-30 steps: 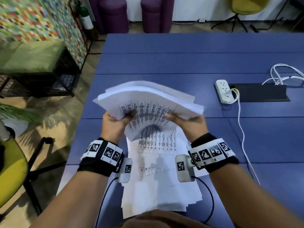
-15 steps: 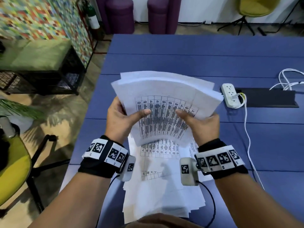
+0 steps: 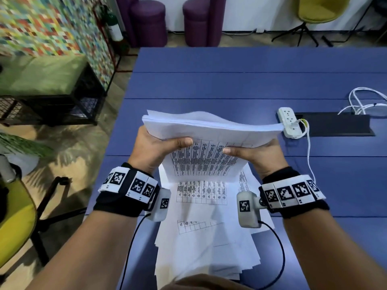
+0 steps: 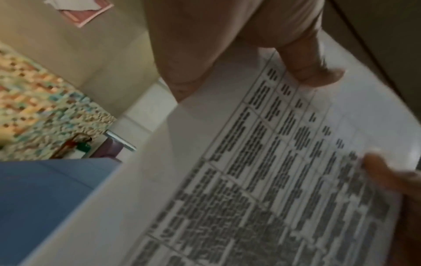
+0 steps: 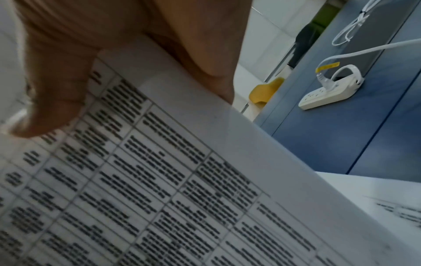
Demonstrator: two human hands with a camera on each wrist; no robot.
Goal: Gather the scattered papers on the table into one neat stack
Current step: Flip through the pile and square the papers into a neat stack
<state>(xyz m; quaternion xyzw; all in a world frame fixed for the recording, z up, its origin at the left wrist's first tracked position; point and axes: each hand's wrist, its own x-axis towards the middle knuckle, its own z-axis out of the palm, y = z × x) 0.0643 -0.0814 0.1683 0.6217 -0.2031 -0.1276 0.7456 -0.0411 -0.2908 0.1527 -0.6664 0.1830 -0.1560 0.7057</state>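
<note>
A thick bundle of white papers [image 3: 209, 130] printed with tables is held upright above the blue table [image 3: 251, 84], its lower edge touching the sheets below. My left hand [image 3: 159, 147] grips its left side, thumb on the printed face. My right hand [image 3: 253, 151] grips its right side the same way. More loose sheets [image 3: 201, 237] lie fanned out on the table beneath, between my wrists. In the left wrist view the left hand [image 4: 262, 54] has its thumb on the printed sheet [image 4: 262, 180]. In the right wrist view the thumb of the right hand [image 5: 68, 72] presses on the bundle [image 5: 159, 180].
A white power strip [image 3: 290, 122] with a white cable lies right of the bundle, beside a black cable tray [image 3: 337, 127]. Yellow chairs stand at the near left [image 3: 14, 222] and far right [image 3: 320, 9]. A black wire bench [image 3: 48, 86] is left of the table.
The bundle has tipped from a bowed, lifted fan to upright, its top edge now toward me and its lower edge down on the loose sheets. Both hands have kept their hold.
</note>
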